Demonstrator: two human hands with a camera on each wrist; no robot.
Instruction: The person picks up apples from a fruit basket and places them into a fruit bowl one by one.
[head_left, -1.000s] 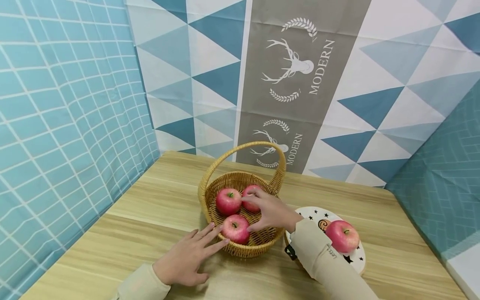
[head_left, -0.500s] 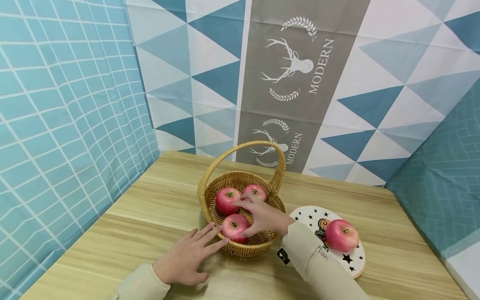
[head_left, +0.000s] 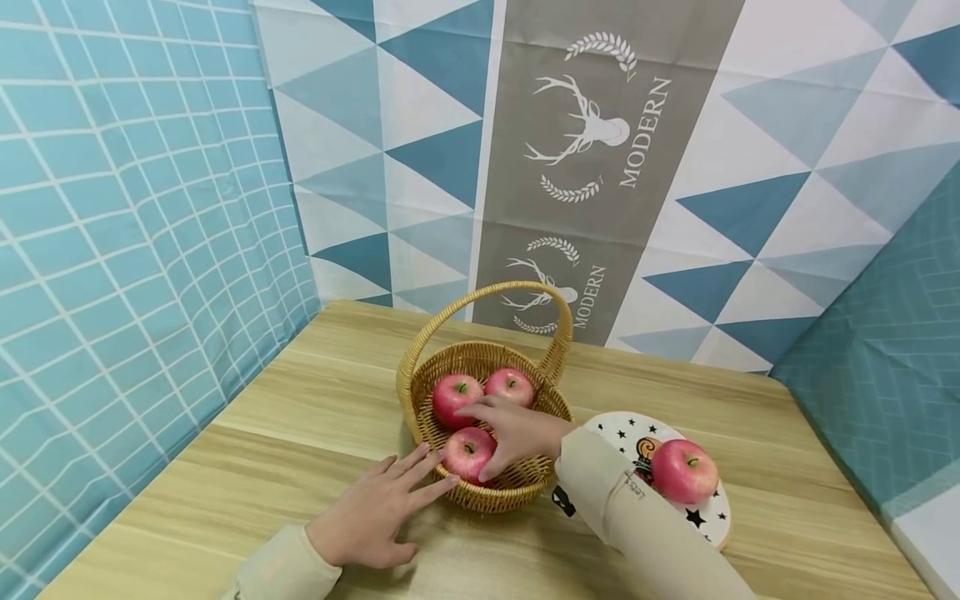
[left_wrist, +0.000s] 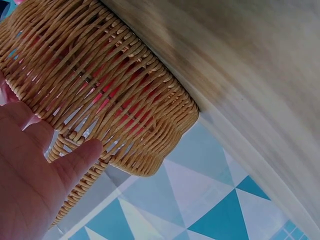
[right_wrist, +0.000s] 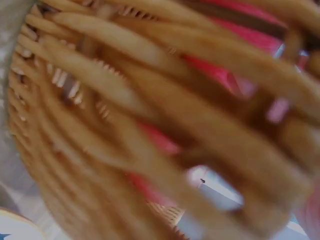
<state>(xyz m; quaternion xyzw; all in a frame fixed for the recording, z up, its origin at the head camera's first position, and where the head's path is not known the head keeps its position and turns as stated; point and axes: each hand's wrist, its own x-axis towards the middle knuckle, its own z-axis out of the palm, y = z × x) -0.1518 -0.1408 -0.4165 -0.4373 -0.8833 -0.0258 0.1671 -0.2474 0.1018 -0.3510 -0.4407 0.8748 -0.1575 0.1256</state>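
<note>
A round wicker basket [head_left: 495, 502] with an arched handle holds three red apples. My left hand [head_left: 375, 517] rests spread at its near left rim, fingertips on the rim; in the left wrist view that hand [left_wrist: 30, 185] lies against the woven wall [left_wrist: 100, 75]. Over the inside of the basket reaches my right hand [head_left: 525, 429], its fingers loosely bent. Its thumb is beside the front apple [head_left: 463, 454], and its fingertips overlap the lower edge of the left apple [head_left: 453, 396]. Whether they touch is unclear. Behind them sits the back apple [head_left: 512, 383]. Blurred basket weave [right_wrist: 75, 150] fills the right wrist view.
Right of the basket, a white board [head_left: 622, 427] with black stars lies partly under my right sleeve [head_left: 637, 508]. Another apple [head_left: 684, 472] sits on it. A black tag [head_left: 563, 501] pokes out at its left. Patterned cloth walls border the wooden table [head_left: 300, 417].
My right hand has moved left and toward me, away from the back apple to above the front apple. My left hand, the basket and the apples stay put.
</note>
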